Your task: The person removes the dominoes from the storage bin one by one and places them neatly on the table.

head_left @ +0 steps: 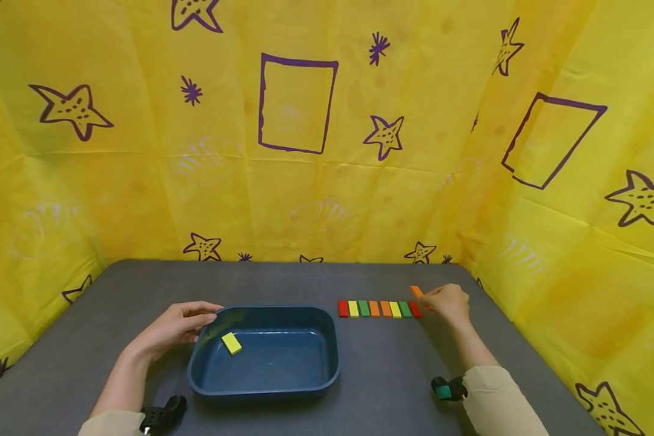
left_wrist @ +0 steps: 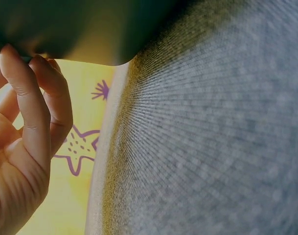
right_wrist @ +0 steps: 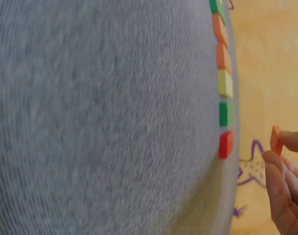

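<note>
My right hand [head_left: 448,304] pinches an orange block [head_left: 416,292] between thumb and fingertips, just above the right end of a row of blocks. In the right wrist view this orange block [right_wrist: 276,140] stands out against the yellow cloth. The row runs red [head_left: 343,309], yellow, green, orange, orange, yellow, green, red [head_left: 415,309]. At the far left corner of a dark blue tub [head_left: 264,392], my left hand [head_left: 177,330] grips the rim. Its curled fingers [left_wrist: 26,98] reach the tub's outer side in the left wrist view. One yellow block [head_left: 231,343] lies inside the tub.
A dark grey tabletop [head_left: 384,375] carries everything. Yellow cloth [head_left: 327,206] with purple stars and squares hangs behind the table and along both sides. Black straps sit on both wrists, the right strap [head_left: 449,389] partly green.
</note>
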The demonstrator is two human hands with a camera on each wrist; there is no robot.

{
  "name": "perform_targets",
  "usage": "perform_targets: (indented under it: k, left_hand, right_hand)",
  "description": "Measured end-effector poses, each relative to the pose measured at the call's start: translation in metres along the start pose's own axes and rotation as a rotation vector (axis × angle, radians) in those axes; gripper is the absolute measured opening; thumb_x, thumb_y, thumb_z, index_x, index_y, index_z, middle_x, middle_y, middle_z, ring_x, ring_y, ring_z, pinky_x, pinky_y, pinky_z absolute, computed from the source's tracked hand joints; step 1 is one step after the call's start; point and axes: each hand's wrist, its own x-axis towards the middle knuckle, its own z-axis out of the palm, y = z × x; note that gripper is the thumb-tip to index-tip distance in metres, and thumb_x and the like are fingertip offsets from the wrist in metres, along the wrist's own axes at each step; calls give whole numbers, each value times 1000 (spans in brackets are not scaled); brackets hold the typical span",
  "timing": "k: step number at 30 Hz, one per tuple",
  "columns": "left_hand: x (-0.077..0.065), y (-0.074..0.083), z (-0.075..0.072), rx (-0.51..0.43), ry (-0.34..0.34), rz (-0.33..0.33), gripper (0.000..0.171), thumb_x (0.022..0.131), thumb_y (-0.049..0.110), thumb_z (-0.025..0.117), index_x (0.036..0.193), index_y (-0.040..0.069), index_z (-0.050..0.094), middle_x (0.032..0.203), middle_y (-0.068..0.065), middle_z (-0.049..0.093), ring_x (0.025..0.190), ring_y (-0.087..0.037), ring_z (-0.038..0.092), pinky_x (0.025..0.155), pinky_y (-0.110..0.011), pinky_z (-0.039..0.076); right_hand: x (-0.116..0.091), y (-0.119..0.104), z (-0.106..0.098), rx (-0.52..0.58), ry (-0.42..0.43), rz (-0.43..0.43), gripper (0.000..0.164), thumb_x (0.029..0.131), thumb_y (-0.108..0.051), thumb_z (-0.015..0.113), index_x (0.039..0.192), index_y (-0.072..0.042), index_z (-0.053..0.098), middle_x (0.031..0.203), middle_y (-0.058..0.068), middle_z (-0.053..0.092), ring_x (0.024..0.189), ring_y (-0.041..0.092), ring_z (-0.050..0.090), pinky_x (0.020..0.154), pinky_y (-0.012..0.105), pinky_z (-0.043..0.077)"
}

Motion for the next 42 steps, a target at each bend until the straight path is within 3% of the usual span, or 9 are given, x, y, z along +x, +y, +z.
perform_targets:
  k: [4, 10, 17, 23, 29, 35, 42]
  left_hand:
    - [1, 0, 0, -3, -1, -3, 52, 90, 36, 58, 131, 4, 51, 99, -2, 64, 72, -12, 57, 62, -27, 51]
    - [1, 0, 0, -5, -10, 8, 52, 91, 36, 58, 131, 3, 51, 100, -3, 65, 72, -12, 58, 62, -27, 52]
    - [1, 0, 0, -9, -14, 11, 53, 90, 35, 58, 131, 2, 50, 97, -2, 64, 70, -11, 57, 62, -26, 52]
    - [0, 1, 0, 7, -10, 15, 53, 91, 36, 57, 131, 2, 51, 98, -4, 63, 71, -11, 57, 62, -26, 51]
    - [-2, 0, 0, 6, -19, 21, 52, 92, 35, 56, 131, 1, 50, 97, -3, 63, 70, -9, 57, 62, -26, 52]
    - [-2, 0, 0, 1, -16, 17, 53, 91, 36, 57, 132, 2, 50, 95, -2, 63, 70, -9, 56, 62, -26, 52]
    - [-1, 1, 0, 12, -14, 19, 53, 91, 35, 57, 131, 2, 50, 91, 0, 61, 68, -8, 54, 61, -26, 51]
  right_hand:
    - [-1, 9, -3, -33, 22, 30, 20, 69, -28, 70, 73, -10, 77, 55, -1, 67, 68, 24, 62, 52, 27, 42]
    - [-1, 21, -1, -68, 47, 42, 19, 68, -30, 73, 66, -11, 75, 50, -4, 63, 74, 27, 63, 57, 29, 42]
    - [0, 30, 6, -41, 37, 67, 21, 68, -27, 74, 72, -7, 75, 49, -4, 64, 50, 11, 62, 64, 34, 46]
    - [1, 32, 10, -22, 31, 82, 23, 68, -26, 75, 75, -5, 75, 48, -4, 64, 45, 8, 61, 76, 44, 47]
    - [1, 32, 10, -69, 20, 111, 20, 65, -28, 76, 64, -8, 73, 45, -4, 61, 46, 11, 59, 66, 39, 49]
    - [4, 32, 11, -45, -5, 122, 21, 65, -28, 78, 61, -7, 72, 45, -5, 61, 43, 9, 60, 57, 30, 45]
    - [5, 31, 12, -40, -15, 116, 23, 64, -26, 80, 68, -4, 73, 46, -3, 62, 43, 10, 61, 63, 34, 48]
